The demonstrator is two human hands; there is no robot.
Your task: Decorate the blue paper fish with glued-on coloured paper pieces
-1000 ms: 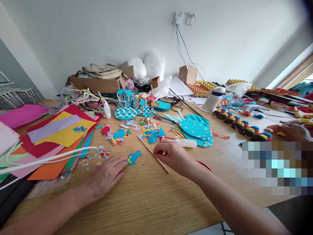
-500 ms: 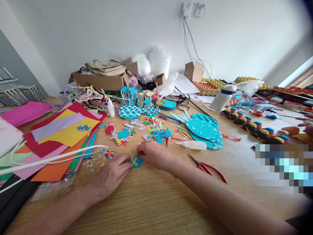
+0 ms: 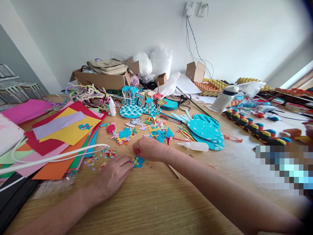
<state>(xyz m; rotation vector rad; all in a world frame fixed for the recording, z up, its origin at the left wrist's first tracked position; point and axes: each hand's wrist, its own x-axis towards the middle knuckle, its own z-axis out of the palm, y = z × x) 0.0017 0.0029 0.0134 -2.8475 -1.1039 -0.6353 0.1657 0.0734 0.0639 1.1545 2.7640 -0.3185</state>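
Note:
A small blue paper fish [image 3: 139,162] with yellow triangles stuck on it lies on the wooden table [image 3: 137,199]. My left hand [image 3: 113,173] rests beside it, fingers together, their tips pinning its left edge. Just above the fish is my right hand [image 3: 149,149], its fingers closed in a pinch; what they hold, if anything, is too small to see. A thin wooden stick [image 3: 174,171] shows below my right wrist; I cannot tell whether it touches the hand. Small coloured paper bits [image 3: 110,154] lie left of the fish, and cut-out paper fish [image 3: 125,134] lie behind it.
Coloured paper sheets [image 3: 58,140] and a white cable [image 3: 61,156] are at left. A glue bottle [image 3: 195,146] and blue paper discs [image 3: 205,130] lie right of centre. Wavy blue fish stands [image 3: 130,111], a white bottle [image 3: 112,107] and a cardboard box [image 3: 102,79] stand behind.
My right hand has shifted slightly left and up, uncovering more of the fish and the stick. The right forearm now covers most of the red-handled pliers. The view has shifted slightly.

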